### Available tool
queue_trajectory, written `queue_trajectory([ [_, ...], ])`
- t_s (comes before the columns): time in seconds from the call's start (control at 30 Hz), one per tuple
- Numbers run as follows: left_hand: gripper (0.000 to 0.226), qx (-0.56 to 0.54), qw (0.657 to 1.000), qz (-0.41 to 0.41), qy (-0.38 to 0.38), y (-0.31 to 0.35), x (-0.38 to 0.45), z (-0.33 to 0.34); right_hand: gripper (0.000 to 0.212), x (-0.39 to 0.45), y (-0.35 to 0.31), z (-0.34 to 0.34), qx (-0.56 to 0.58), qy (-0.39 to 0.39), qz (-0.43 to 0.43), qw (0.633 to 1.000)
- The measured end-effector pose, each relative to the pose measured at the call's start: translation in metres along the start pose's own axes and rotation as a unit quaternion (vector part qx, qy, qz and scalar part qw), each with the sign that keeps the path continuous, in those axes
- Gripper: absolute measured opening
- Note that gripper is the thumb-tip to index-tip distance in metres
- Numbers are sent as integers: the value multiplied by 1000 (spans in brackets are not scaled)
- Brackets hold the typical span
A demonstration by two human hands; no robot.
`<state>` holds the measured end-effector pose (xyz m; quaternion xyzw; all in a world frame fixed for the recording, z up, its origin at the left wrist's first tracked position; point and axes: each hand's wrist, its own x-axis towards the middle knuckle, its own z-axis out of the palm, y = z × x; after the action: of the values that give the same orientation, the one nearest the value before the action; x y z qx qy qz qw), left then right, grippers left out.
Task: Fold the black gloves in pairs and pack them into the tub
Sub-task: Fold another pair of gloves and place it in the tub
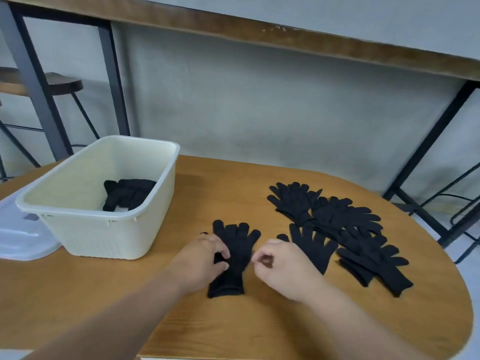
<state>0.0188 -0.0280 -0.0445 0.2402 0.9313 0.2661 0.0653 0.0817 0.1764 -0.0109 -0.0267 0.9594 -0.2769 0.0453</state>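
A black glove point(237, 255) lies flat on the wooden table, fingers pointing away from me, possibly two stacked. My left hand point(205, 258) rests on its left edge, fingers curled onto the fabric at the palm. Just right of the glove hovers my right hand point(279, 266), fingers curled, holding nothing visible. A cream plastic tub point(111, 229) stands at the left with folded black gloves point(128, 193) on its floor. Several loose black gloves point(345, 229) lie overlapping at the right.
A clear plastic lid point(20, 229) lies left of the tub. The oval table's edge point(462, 294) curves close on the right. Stools and black metal table legs stand behind, against a grey wall.
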Motion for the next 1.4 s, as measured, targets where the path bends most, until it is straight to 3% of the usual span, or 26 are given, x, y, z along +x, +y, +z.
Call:
queue_trajectory([
  [0.1, 18, 23, 1000, 8, 15, 4, 3, 7, 22, -6, 38, -29, -133, 20, 73, 988],
  [0.23, 15, 21, 998, 12, 52, 12, 5, 11, 39, -13, 65, -40, -134, -10, 154, 979],
  [0.37, 12, 26, 998, 0, 62, 18, 3, 11, 11, -13, 67, -35, -160, 27, 122, 979],
  [0.47, 11, 25, 998, -15, 56, 20, 2, 9, 30, -9, 67, -31, -186, 26, 115, 975],
  [0.53, 10, 0, 998, -35, 55, 22, 3, 7, 30, -5, 66, -31, -151, 30, 134, 979],
  [0.7, 11, -119, 983, -118, 75, 25, 8, -1, 21, 5, 37, -47, 72, 97, 171, 978],
  [0.8, 18, -287, 939, -171, 86, 24, 12, -11, 21, 17, 13, -50, 72, 152, 125, 978],
  [0.9, 37, -502, 836, -214, 62, 26, 19, -20, 21, 25, -17, -41, -12, 160, 24, 987],
  [1.0, 37, -565, 792, -226, 53, 21, 23, -22, 22, 29, -40, -14, -104, 119, -68, 985],
  [1.07, 39, -543, 799, -251, 59, 14, 23, -20, 21, 29, -44, 8, -135, 60, -85, 985],
  [1.17, 31, -430, 851, -290, 83, 2, 21, -15, 19, 27, -41, 33, -153, -22, -62, 986],
  [1.3, 22, -296, 910, -275, 94, 0, 22, -14, 19, 26, -33, 37, -118, -28, -54, 991],
  [1.4, 13, -282, 927, -225, 101, 3, 27, -15, 18, 24, -28, 30, -107, -21, -58, 992],
])
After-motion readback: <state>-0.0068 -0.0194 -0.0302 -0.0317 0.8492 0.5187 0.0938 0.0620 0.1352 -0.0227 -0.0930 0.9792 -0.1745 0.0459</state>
